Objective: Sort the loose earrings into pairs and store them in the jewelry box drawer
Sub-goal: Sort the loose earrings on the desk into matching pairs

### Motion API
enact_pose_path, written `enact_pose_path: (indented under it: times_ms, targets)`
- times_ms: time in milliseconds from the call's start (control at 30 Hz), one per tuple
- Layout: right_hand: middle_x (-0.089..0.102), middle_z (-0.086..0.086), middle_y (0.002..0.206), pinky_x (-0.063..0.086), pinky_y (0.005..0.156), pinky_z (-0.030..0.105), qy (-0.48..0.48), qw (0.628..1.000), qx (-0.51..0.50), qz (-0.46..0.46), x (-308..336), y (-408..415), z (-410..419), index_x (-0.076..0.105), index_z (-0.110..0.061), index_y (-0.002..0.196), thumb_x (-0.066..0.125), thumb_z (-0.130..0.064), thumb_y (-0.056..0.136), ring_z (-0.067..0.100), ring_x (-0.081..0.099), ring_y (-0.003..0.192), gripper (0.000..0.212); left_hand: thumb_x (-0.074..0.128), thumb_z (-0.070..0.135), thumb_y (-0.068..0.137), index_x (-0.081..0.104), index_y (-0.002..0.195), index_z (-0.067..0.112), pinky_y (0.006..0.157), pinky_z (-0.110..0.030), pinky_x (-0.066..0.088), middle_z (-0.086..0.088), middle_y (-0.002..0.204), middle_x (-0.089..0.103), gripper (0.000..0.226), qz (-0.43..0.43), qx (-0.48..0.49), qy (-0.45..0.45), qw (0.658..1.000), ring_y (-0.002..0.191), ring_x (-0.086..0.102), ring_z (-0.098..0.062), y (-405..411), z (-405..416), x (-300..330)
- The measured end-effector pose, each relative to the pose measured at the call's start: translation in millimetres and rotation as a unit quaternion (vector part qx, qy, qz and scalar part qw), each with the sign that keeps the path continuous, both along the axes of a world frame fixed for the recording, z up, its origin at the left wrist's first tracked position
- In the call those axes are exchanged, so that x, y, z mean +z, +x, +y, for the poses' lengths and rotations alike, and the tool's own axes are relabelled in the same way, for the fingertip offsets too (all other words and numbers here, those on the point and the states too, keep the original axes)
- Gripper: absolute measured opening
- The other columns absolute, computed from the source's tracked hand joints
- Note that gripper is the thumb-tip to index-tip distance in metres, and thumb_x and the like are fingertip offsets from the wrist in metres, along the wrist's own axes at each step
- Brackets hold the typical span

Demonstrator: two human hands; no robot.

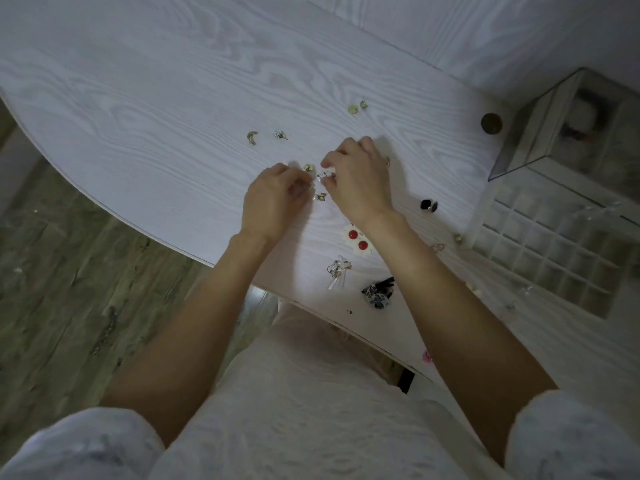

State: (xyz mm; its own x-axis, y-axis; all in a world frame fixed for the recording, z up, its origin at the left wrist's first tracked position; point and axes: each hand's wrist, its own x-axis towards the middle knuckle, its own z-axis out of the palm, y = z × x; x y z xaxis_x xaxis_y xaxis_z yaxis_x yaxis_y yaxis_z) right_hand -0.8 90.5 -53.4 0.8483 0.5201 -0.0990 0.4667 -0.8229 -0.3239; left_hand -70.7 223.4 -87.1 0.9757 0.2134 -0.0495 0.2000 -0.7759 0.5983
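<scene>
Both hands meet at the middle of the white table (138,98). The left hand (273,199) has its fingers curled together, pinching something small and clear that is too blurred to name. The right hand (356,181) pinches a small silvery earring (326,174) between thumb and fingertips, touching or just above the table; I cannot tell which.

Loose earrings lie around the hands: a gold crescent (252,137) and a silver stud (280,134) at 10 o'clock, two gold discs (356,106) at 12, a black pair (429,205) at 3, a red pair (358,239) at 5. The drawer (554,251), a clear grid of compartments, sits pulled out at 4 o'clock, below the glass box (540,133).
</scene>
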Motion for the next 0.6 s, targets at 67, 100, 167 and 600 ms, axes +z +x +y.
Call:
enact_pose_path:
  times_ms: [67,100,167,600]
  targets:
    - [0.058,0.006,0.116,0.037,0.092,0.033,-0.043,0.999,0.007,-0.017,-4,4,7,0.064,-0.013,0.112,0.057,-0.024,0.091,0.027,0.042,0.112,0.025,0.063,0.019,0.083,0.069,0.095,0.016,0.068,-0.03,0.045,-0.005,0.092,0.063,0.013,-0.001,0.002,-0.004,1.0,0.082,0.06,-0.022,2,-1,-2]
    - [0.058,0.006,0.114,0.037,0.091,0.034,-0.055,0.998,0.007,-0.021,-6,4,9,0.064,-0.013,0.111,0.056,-0.023,0.092,0.027,0.043,0.111,0.023,0.063,0.019,0.084,0.068,0.094,0.016,0.067,-0.03,0.045,-0.005,0.091,0.062,0.012,-0.001,0.004,-0.003,1.0,0.082,0.059,-0.022,3,0,-3]
    - [0.059,0.006,0.111,0.038,0.09,0.034,-0.058,0.998,0.003,-0.018,-10,4,11,0.064,-0.013,0.107,0.055,-0.019,0.092,0.027,0.044,0.109,0.018,0.062,0.019,0.085,0.067,0.094,0.015,0.066,-0.031,0.046,-0.006,0.091,0.061,0.011,0.002,0.003,0.007,1.0,0.082,0.059,-0.022,4,0,-3]
    - [0.067,0.0,0.083,0.052,0.066,0.033,0.151,0.986,-0.062,0.029,10,-21,-35,0.064,-0.013,0.09,0.061,-0.014,0.088,0.015,0.059,0.077,0.003,0.05,0.026,0.094,0.063,0.095,0.011,0.06,-0.035,0.043,-0.008,0.09,0.061,0.02,-0.057,0.008,0.074,0.996,0.083,0.055,-0.026,-9,10,9]
